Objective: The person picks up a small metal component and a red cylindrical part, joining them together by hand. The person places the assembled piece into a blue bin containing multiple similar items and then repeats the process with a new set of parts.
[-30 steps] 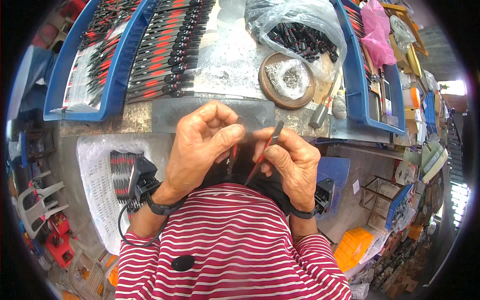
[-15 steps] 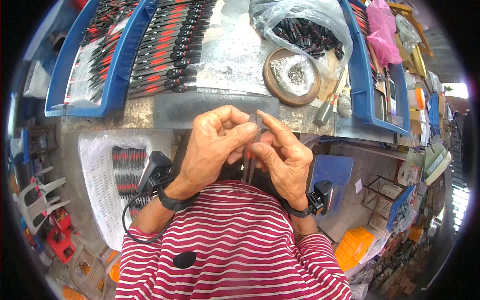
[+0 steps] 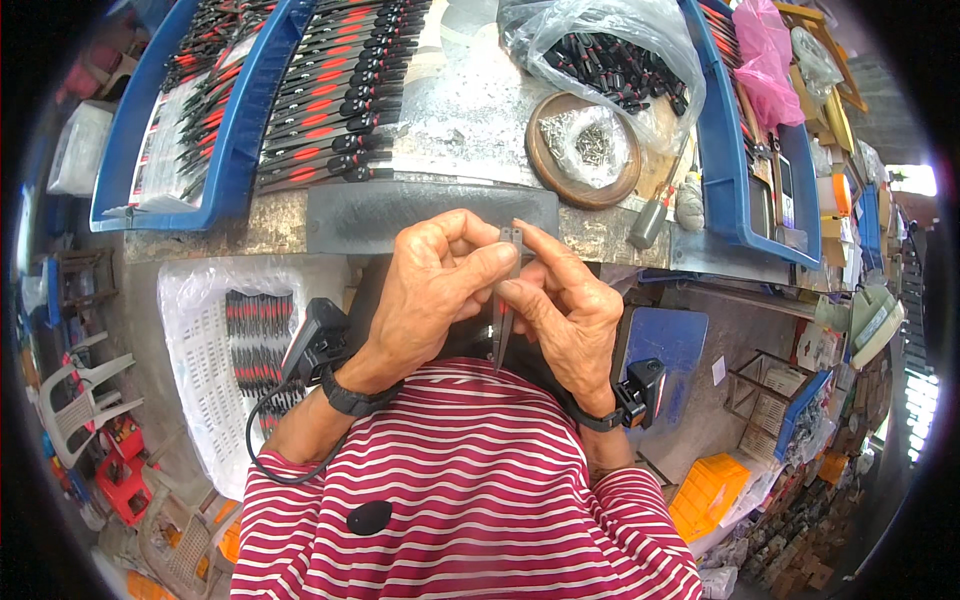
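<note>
In front of my chest, just off the table's near edge, both hands hold a slim tapered black-and-red piece. It stands nearly upright in the view, with small holes in its upper end and its point toward my shirt. My left hand pinches the upper end between thumb and fingers. My right hand grips it lower down, thumb against its side and forefinger reaching to the top. The fingers cover part of its middle.
Rows of black-and-red pointed pieces lie on the table beside a blue bin. Small metal pins fill a bag in a wooden bowl. Nearby are a plastic bag of black parts, a screwdriver and another blue bin.
The held piece has turned slightly, so its flat holed end now faces up and its lower part looks like one narrow point. Both hands keep their grip, nearly in place.
</note>
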Tool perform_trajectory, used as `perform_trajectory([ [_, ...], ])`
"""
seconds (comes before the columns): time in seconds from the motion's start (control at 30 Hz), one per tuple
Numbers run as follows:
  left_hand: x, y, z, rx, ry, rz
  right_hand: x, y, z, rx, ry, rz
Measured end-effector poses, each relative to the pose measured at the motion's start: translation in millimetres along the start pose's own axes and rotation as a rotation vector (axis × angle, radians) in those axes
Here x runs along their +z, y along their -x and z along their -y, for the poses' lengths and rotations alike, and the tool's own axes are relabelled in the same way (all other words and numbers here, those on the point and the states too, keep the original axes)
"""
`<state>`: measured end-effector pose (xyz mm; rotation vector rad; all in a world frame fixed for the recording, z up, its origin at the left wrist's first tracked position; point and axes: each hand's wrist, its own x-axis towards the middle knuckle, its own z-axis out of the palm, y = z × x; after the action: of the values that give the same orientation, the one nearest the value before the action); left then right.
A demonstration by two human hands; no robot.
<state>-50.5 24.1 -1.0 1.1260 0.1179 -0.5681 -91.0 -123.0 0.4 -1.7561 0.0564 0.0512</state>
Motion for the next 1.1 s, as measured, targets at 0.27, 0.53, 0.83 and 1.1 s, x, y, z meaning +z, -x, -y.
perform_trajectory([
  [0.27,-4.5,-3.4,4.1,-0.029,0.068,0.013,3.1,-0.2,-3.9,-0.021,0.003,-0.007],
  [0.53,-2.9,-4.9,7.3,0.024,0.015,-0.002,7.1,1.6,-5.5,0.054,-0.075,-0.032],
  [0.83,-0.2,-6.4,5.3,0.073,-0.11,-0.029,7.7,3.0,-8.4,0.015,-0.092,-0.027],
  [1.1,-2.1,-4.8,-4.7,-0.004,-0.025,0.081,-10.2,-6.0,-12.1,-0.007,-0.175,0.031],
])
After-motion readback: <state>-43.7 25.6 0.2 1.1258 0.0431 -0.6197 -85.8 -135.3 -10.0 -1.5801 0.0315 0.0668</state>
